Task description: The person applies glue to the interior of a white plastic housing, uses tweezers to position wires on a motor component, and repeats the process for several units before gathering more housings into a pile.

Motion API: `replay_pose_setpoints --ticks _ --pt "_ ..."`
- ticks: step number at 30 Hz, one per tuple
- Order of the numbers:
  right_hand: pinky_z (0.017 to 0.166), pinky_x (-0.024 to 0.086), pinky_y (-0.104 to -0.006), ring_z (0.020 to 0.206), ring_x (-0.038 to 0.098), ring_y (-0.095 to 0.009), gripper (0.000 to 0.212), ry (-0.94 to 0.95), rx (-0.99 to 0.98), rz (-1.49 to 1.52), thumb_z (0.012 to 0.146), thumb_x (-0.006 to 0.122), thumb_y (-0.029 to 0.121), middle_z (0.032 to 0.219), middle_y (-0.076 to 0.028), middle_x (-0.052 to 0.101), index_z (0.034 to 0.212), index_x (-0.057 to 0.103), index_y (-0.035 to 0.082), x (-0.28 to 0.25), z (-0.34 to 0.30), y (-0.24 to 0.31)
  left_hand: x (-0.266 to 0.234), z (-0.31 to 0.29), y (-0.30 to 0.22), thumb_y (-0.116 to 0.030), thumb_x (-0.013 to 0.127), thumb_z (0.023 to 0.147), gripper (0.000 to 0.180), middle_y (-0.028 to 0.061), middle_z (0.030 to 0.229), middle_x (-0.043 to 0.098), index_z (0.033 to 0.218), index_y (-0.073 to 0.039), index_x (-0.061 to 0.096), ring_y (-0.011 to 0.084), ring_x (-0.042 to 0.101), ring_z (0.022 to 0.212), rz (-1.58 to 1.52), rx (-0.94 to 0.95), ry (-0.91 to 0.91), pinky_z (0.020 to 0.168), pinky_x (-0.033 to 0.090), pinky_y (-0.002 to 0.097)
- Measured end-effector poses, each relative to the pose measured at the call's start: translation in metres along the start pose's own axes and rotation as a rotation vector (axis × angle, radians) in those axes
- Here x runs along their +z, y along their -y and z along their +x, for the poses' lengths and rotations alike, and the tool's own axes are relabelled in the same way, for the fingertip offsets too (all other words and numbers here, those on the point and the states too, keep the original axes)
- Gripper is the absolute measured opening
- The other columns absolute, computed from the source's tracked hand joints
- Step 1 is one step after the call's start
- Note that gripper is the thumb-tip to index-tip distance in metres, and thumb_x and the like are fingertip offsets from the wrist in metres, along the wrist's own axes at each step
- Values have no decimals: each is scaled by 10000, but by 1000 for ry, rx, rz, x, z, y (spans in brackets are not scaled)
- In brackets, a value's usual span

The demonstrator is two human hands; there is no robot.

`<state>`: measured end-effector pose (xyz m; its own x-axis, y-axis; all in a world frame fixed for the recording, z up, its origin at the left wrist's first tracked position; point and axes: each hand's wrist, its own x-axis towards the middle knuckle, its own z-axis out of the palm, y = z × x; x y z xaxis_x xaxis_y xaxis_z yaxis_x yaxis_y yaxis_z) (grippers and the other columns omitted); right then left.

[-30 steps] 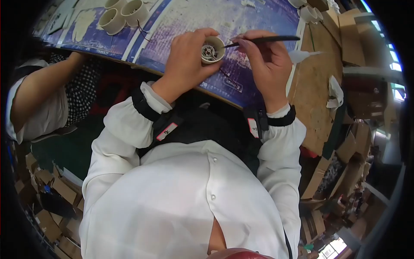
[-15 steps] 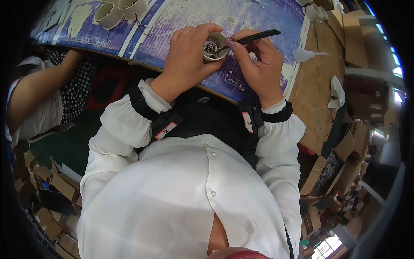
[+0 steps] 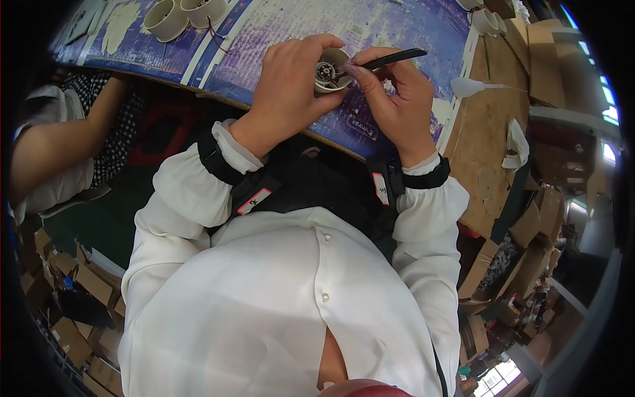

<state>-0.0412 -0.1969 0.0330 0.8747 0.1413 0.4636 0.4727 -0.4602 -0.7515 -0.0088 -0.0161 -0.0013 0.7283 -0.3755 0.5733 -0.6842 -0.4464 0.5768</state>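
A small cream cup-shaped housing [image 3: 335, 58] stands over the table's near part, with my left hand [image 3: 291, 89] wrapped round its left side. Inside the housing sits a round part [image 3: 325, 71] with metal and dark bits, too small to make out fully. My right hand [image 3: 397, 99] pinches a pair of black tweezers [image 3: 397, 57], whose back end sticks out to the right. Their tip reaches down into the housing beside the round part. Fingers of both hands partly cover the housing's rim.
Two similar cream cups [image 3: 165, 21] stand at the far left beside thin red and dark wires [image 3: 215, 36]. More cups [image 3: 485, 22] lie at the far right. A translucent white funnel-like piece [image 3: 466, 86] rests near the right edge. Another person's arm [image 3: 63, 145] is at left.
Almost nothing differs. The tweezers have dipped very slightly at their back end, and both hands keep their places at the housing.
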Motion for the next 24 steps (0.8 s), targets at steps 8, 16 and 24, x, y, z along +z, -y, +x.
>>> replay_pose_setpoints --ticks 8,16,24 --pt "759 523 -243 845 663 -122 154 -13 61 46 913 697 45 976 -65 697 1054 660 -5 -1 -2 2 0 0 -2 -192 841 699 620 79 1113 641 1243 -110 556 314 591 1035 25 -3 17 902 432 411" --pt "779 525 -247 865 671 -132 155 5 59 72 919 693 47 998 -69 681 1054 652 -15 -1 2 3 -2 2 -1 -188 838 696 612 71 1084 642 1233 -116 554 300 594 1027 16 -2 12 911 416 413" --pt "734 528 -232 837 670 -119 147 10 82 57 928 681 42 1006 -67 674 1055 645 -24 1 2 4 -1 1 -2 -179 834 689 605 57 1028 643 1218 -128 544 274 603 1005 14 1 -22 931 387 419"
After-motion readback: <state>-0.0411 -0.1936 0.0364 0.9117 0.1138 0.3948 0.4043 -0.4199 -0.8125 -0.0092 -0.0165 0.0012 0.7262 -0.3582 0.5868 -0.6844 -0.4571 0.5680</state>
